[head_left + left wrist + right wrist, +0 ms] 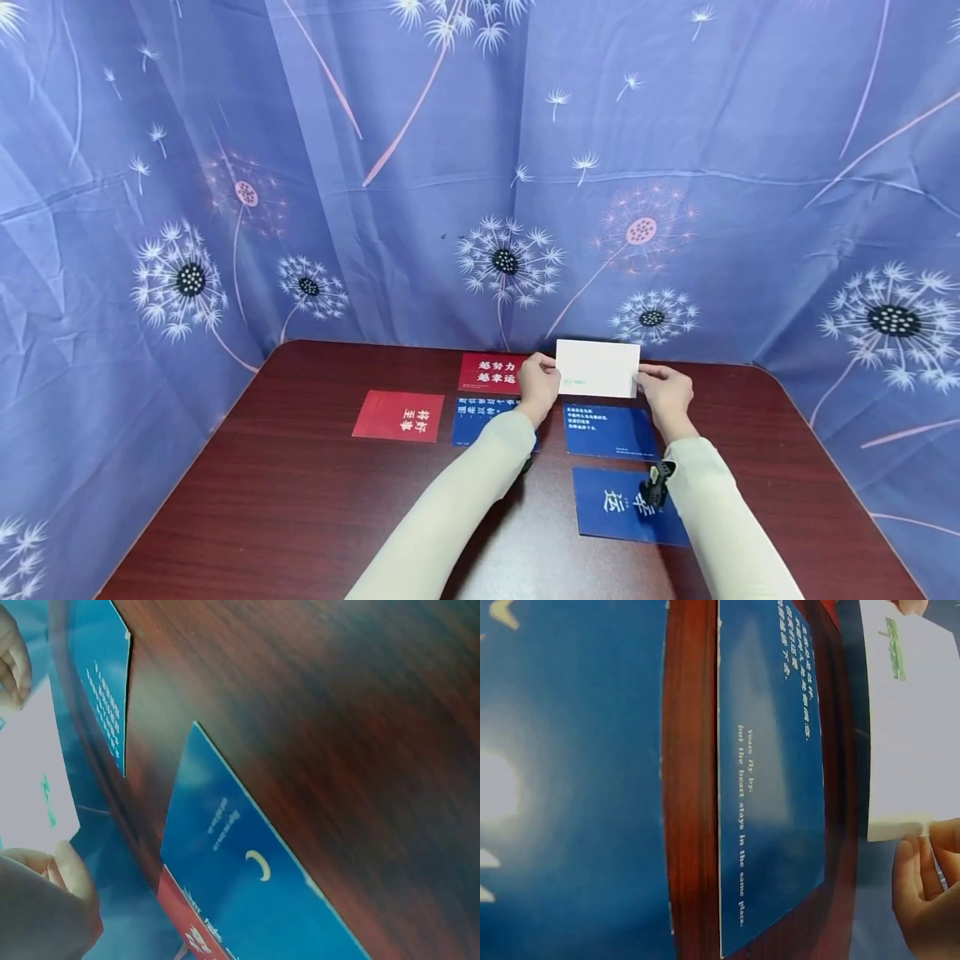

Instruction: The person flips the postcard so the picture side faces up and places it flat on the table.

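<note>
A white card [597,368] with a small green print near one corner is held up at the far side of the table. My left hand [538,387] pinches its left edge between thumb and fingers, and my right hand [667,397] pinches its right edge. In the left wrist view the white card [34,776] shows its green print close to the left fingertips. The right wrist view has the right hand [930,889] gripping the card's end. Just below the raised card lies a blue card [611,432] with white lettering.
Left of the hands lie a red card [399,416], another red card [487,372] at the back and a blue card [480,422] partly under the left arm. A blue card [611,504] sits beneath the right wrist. A blue dandelion-print curtain [420,250] hangs behind the dark wooden table [300,500].
</note>
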A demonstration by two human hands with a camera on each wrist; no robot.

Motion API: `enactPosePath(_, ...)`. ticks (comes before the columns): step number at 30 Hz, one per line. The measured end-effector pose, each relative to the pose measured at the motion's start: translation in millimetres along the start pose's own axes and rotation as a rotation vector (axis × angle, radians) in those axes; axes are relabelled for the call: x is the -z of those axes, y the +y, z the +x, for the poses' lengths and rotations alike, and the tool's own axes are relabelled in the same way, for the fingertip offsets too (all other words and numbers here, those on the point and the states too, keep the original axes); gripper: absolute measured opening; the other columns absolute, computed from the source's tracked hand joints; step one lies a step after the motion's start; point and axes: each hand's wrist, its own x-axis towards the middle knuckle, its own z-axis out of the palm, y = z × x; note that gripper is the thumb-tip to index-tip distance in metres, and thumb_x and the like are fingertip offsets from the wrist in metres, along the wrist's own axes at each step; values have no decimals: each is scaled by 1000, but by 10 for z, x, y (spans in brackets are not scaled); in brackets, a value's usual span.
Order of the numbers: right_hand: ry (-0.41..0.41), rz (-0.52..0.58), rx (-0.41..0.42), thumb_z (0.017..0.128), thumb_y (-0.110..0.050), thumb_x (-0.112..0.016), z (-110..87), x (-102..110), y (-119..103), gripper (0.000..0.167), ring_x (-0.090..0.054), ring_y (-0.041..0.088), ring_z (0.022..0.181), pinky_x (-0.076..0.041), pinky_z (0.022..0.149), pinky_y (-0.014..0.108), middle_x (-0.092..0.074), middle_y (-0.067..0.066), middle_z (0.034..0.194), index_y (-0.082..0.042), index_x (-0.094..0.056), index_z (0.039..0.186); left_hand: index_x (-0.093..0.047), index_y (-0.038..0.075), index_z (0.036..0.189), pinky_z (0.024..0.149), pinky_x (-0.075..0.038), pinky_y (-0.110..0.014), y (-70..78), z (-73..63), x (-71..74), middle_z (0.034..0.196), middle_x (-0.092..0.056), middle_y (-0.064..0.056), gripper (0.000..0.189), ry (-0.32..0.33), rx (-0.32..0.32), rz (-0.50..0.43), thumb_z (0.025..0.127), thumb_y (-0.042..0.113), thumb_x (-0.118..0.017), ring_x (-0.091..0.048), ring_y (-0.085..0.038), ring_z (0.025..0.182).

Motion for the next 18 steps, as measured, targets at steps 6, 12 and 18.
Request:
enactPosePath(6, -27, 198, 1, 93, -21, -58, 13, -20, -46, 39, -67, 3, 65, -56, 73, 25, -72, 5, 79, 12, -63, 115, -71, 5, 84, 69, -50, -28, 40, 3, -19, 75, -67, -4, 17, 33, -2, 56, 91, 18, -62, -63, -20, 73)
enactPosePath(12, -43, 285, -13, 97, -37, -51, 27, -42, -70, 58, -69, 9, 70, -56, 74, 27, -73, 8, 85, 16, -59, 118, -67, 2, 87, 79, -50, -36, 78, 2, -42, 83, -68, -9, 41, -1, 41, -20, 97, 39, -52, -64, -27, 84)
enactPosePath(18, -50, 229, -18, 94, -35, -56, -34, -24, -73, 56, -69, 8, 70, -56, 76, 29, -72, 14, 89, 16, -59, 116, -65, 1, 85, 79, -50, -36, 78, -18, -39, 79, -65, -8, 39, 8, 42, -25, 94, 38, -58, -62, -26, 83)
